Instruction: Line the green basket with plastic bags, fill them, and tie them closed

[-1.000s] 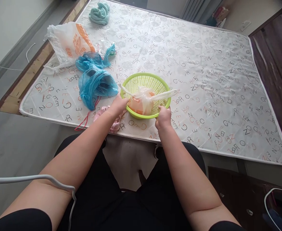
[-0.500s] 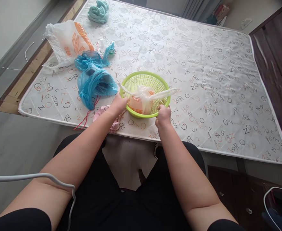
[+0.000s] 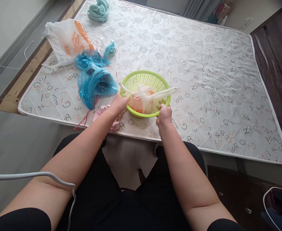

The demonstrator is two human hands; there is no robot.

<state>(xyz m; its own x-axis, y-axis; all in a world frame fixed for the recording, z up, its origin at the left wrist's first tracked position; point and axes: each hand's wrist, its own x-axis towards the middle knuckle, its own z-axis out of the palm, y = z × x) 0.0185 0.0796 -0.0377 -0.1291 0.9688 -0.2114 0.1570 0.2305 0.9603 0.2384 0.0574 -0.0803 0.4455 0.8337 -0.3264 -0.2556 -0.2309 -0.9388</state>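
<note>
A lime-green plastic basket (image 3: 141,114) with a mesh wall is over the near part of the mattress. My left hand (image 3: 119,103) grips its left rim, and my right hand (image 3: 164,115) grips the near right rim. Inside sits a knotted white plastic bag (image 3: 142,99) with orange print, its tied handles reaching over both sides of the rim. What the bag contains cannot be made out. Under my left wrist lies a pink knitted item (image 3: 114,125), partly covered by my forearm. Left of the basket are crumpled blue plastic bags (image 3: 96,82).
The letter-printed mattress (image 3: 203,80) stretches away in front of me. A white and orange plastic bag (image 3: 68,40) and a rolled teal cloth (image 3: 99,10) lie on its left side. A red cord (image 3: 84,121) trails near the front edge. A grey cable (image 3: 35,175) crosses my left arm.
Almost nothing differs. Both hands keep hold of the basket, and my right hand has shifted very slightly.
</note>
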